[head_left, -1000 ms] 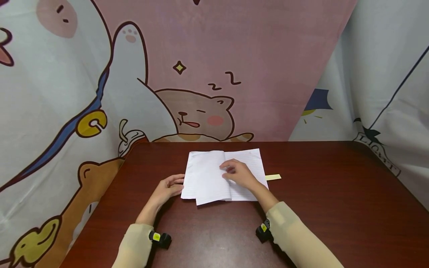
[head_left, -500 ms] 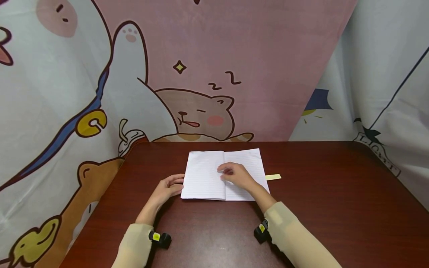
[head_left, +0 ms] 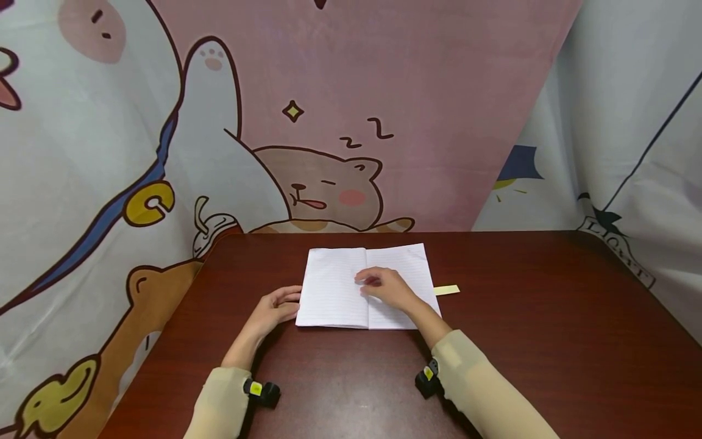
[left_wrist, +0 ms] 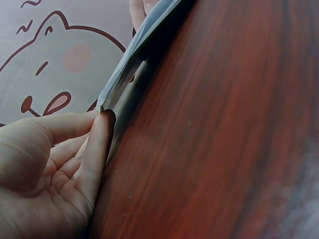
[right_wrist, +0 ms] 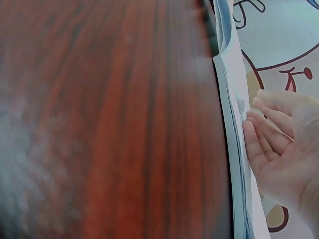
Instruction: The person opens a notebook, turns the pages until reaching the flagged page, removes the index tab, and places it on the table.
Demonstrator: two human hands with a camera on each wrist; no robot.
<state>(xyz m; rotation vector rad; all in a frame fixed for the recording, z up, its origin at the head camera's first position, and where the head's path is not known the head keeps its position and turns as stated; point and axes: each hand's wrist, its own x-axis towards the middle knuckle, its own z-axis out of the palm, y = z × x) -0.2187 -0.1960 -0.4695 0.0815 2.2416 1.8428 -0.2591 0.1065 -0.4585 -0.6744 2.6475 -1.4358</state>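
Observation:
An open notebook (head_left: pixel 336 296) with lined white pages lies at the far middle of the table. At its left edge my left hand (head_left: pixel 276 308) pinches the edge between thumb and fingers, lifting that side slightly off the wood in the left wrist view. Over the right page, close to the centre fold, is my right hand (head_left: pixel 390 288). Its loosely bent fingers hold nothing; in the right wrist view the right fingertips (right_wrist: pixel 249 130) touch the paper and the thumb stands apart. From under the right edge sticks out a pale yellow strip (head_left: pixel 446 290).
The dark red-brown table (head_left: pixel 526 317) stretches to both sides and in front of the notebook. Behind it hangs a cartoon-printed curtain (head_left: pixel 439 110). Black wrist cameras sit at both cuffs.
A loose page that jutted past the notebook's lower edge now lies flat on the left side. My right hand moved slightly left and down, then stopped. My left hand stayed put.

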